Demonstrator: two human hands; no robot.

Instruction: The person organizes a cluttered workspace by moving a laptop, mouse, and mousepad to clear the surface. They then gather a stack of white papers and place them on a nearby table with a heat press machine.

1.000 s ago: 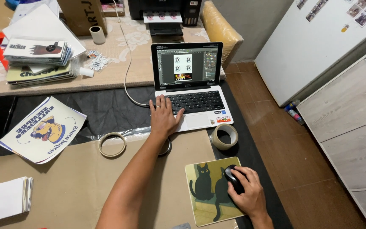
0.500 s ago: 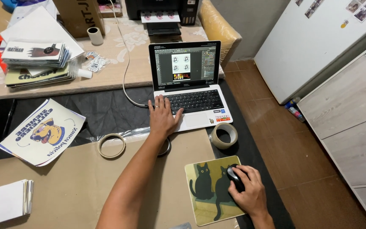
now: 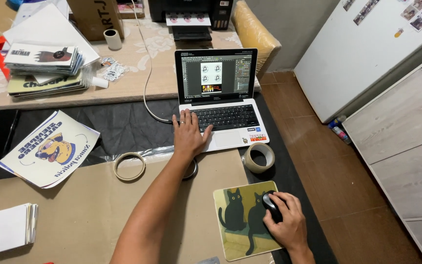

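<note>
Starting at the fingers: the right hand (image 3: pixel 285 222) is curled over a small black computer mouse (image 3: pixel 272 207), fingers draped on top and wrapped loosely around its sides, so it's grasping the mouse without squeezing. That mouse sits near the right edge of a square mouse pad with two black cats on a yellowish background (image 3: pixel 235 217), which is down in front of the white laptop with the dark keyboard (image 3: pixel 221 105), toward the person.

The left hand (image 3: pixel 190 137) is flat and released, holding nothing, fingers spread on the left end of the laptop's keyboard with the palm over the palm rest.

Handling-wise, I'd guess the mouse is light, hard plastic, a bit slick on top, and slides easily on the soft pad. Best hold looks like exactly what's there: palm over the hump, thumb and outer fingers pinching the sides.

Out from the laptop: a roll of tan packing tape (image 3: pixel 259 157) lies just in front of its right corner, a thinner ring of pale tape (image 3: pixel 130 166) is off to the front left, and a printed sheet with a cartoon dog face (image 3: pixel 50 149) is further left. Behind the laptop there's a black printer (image 3: pixel 189 14), and a stack of printed sheets (image 3: pixel 42 68) lies back left on the surface (image 3: pixel 74 215).
</note>
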